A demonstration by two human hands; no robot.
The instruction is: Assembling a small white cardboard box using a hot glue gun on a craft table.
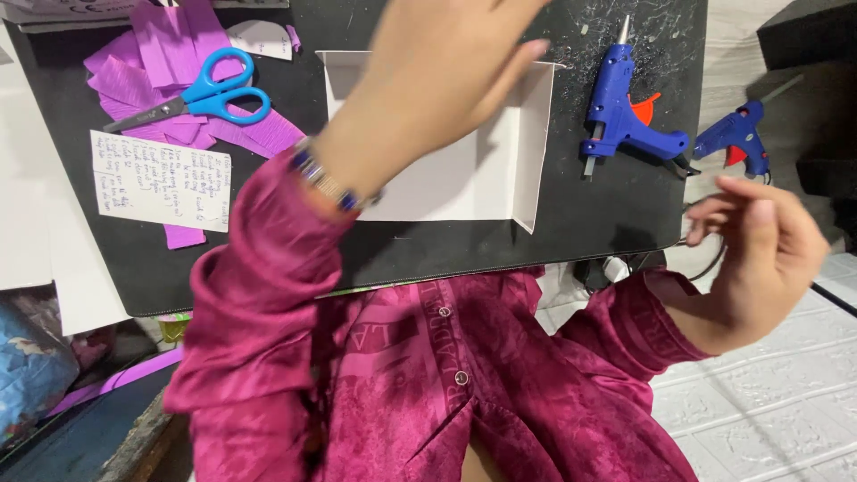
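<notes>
My left hand (437, 62) is raised flat over a white open-topped cardboard box (533, 143), fingers stretched out, holding nothing. A beaded bracelet sits on its wrist, above a magenta sleeve. The hand hides much of the box's middle. My right hand (759, 250) hovers off the right edge of the black mat (607, 205), fingers loosely curled and apart, its fingertips close to a black cable (705, 268). Nothing shows inside that hand. A blue glue gun (625, 116) lies on the mat between the box and my right hand.
A second blue glue gun (736, 138) lies beyond the mat at the right. Blue-handled scissors (201, 94) rest on strips of purple crepe paper (170, 45) at the back left. A handwritten paper note (161, 178) lies below them. White brick-pattern flooring shows at lower right.
</notes>
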